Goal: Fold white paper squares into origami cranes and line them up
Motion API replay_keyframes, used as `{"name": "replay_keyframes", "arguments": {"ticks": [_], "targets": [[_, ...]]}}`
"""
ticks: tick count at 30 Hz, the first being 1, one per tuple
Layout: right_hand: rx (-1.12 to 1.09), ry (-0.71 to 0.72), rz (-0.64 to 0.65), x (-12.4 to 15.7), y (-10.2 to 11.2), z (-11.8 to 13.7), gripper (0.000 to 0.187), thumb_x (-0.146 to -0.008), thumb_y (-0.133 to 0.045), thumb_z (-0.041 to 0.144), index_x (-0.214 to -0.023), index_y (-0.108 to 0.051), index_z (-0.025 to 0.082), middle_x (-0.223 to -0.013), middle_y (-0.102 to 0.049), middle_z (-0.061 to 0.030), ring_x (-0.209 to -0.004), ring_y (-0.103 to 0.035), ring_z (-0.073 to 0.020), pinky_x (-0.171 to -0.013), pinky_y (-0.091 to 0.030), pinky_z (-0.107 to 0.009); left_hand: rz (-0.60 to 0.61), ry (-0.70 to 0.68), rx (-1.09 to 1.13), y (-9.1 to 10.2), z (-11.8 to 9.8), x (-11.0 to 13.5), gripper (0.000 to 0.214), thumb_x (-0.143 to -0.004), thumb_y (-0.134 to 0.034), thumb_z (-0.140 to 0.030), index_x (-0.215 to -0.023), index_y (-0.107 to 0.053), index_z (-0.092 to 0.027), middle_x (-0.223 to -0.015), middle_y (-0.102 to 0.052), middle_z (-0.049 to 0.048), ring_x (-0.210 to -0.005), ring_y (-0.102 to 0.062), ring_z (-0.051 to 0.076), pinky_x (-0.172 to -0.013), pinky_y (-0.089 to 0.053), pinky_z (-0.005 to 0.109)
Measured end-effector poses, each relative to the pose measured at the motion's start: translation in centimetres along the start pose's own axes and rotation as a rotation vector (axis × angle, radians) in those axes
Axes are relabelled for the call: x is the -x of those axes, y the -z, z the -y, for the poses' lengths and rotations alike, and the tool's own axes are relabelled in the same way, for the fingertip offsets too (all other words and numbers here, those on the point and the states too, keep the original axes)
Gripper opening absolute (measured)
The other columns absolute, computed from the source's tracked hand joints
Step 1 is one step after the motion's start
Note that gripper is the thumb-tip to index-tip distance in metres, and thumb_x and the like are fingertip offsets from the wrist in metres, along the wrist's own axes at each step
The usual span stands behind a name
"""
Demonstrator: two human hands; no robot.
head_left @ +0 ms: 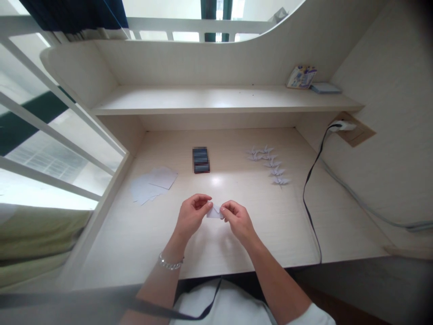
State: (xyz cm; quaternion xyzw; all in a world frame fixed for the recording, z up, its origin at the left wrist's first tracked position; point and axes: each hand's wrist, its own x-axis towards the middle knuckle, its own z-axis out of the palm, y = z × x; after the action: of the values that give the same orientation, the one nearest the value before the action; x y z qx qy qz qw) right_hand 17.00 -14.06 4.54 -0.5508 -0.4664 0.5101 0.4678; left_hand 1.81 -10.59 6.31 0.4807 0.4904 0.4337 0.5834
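Observation:
A small piece of folded white paper (214, 212) is held between my two hands, just above the pale desk. My left hand (193, 214) pinches its left edge between thumb and fingers; a chain bracelet circles that wrist. On the right edge, my right hand (237, 219) closes thumb and fingertips on the same paper. Creases show on its upper part, though the finer folds are too small to make out. Off to the right stand several folded paper cranes (271, 164). Loose white paper sheets (152, 184) lie overlapping on the left.
A dark, blurred-out rectangular device (201, 160) lies beyond my hands on the desk (233, 180). A black cable (306, 194) runs from a wall socket (353, 128) down across the desk's right side. On the shelf (203, 97) stand a small colourful box (301, 76) and a flat pale item (325, 88).

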Motion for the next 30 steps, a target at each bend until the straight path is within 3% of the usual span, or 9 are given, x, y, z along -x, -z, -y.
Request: {"name": "replay_keyframes", "arguments": {"ticks": [5,12,15,19,25,30], "targets": [[0.157,0.031,0.184,0.3,1.1,1.1,0.011,-0.075,-0.053,0.023,-0.066,-0.057,0.018,-0.06,-0.051,0.0033,-0.057,-0.044,-0.0111,-0.053,-0.033,-0.023,0.304,-0.022,-0.319,0.7,-1.0,0.3,0.013,-0.07,-0.061,-0.027,-0.07,-0.069,-0.016,-0.065,-0.064,0.0047,-0.059,-0.055,0.014,-0.053,-0.042,0.023],[0.092,-0.012,0.221,0.2,1.7,0.9,0.009,-0.071,-0.052,0.018,-0.064,-0.057,0.017,-0.058,-0.049,0.0033,-0.056,-0.043,-0.0107,-0.053,-0.032,-0.023,0.504,0.096,-0.334,1.8,-1.2,0.0,0.016,-0.067,-0.055,-0.02,-0.071,-0.069,-0.016,-0.059,-0.062,0.0039,-0.056,-0.055,0.015,-0.052,-0.042,0.024],[0.045,-0.007,0.192,0.1,2.2,0.5,0.009,-0.071,-0.054,0.017,-0.063,-0.057,0.017,-0.057,-0.048,0.0034,-0.055,-0.041,-0.0106,-0.052,-0.03,-0.023,0.505,0.136,-0.328,3.1,-1.1,-0.3,0.015,-0.068,-0.053,-0.019,-0.071,-0.068,-0.015,-0.058,-0.06,0.003,-0.055,-0.053,0.013,-0.053,-0.041,0.024],[-0.08,0.023,0.057,-0.1,3.0,0.4,0.01,-0.072,-0.056,0.02,-0.063,-0.056,0.016,-0.056,-0.048,0.0031,-0.055,-0.041,-0.0105,-0.053,-0.03,-0.024,0.374,0.178,-0.245,4.2,-1.3,-0.7,0.013,-0.071,-0.054,-0.02,-0.073,-0.065,-0.013,-0.057,-0.058,0.0018,-0.055,-0.051,0.011,-0.055,-0.041,0.023],[-0.082,0.02,0.062,0.1,2.2,0.4,0.013,-0.074,-0.059,0.026,-0.066,-0.058,0.016,-0.057,-0.05,0.002,-0.056,-0.043,-0.0114,-0.053,-0.032,-0.024,0.311,0.094,-0.084,1.6,-1.2,-0.1,0.02,-0.074,-0.057,-0.025,-0.088,-0.064,-0.013,-0.071,-0.062,0.0032,-0.065,-0.054,0.012,-0.063,-0.044,0.025],[-0.034,0.005,0.13,0.4,1.8,0.1,0.009,-0.073,-0.058,0.022,-0.066,-0.059,0.017,-0.06,-0.051,0.0024,-0.057,-0.044,-0.0112,-0.054,-0.033,-0.024,0.44,0.016,-0.391,1.0,-1.7,0.0,0.017,-0.075,-0.056,-0.028,-0.076,-0.065,-0.014,-0.066,-0.061,0.0021,-0.06,-0.05,0.011,-0.054,-0.037,0.022]]}}
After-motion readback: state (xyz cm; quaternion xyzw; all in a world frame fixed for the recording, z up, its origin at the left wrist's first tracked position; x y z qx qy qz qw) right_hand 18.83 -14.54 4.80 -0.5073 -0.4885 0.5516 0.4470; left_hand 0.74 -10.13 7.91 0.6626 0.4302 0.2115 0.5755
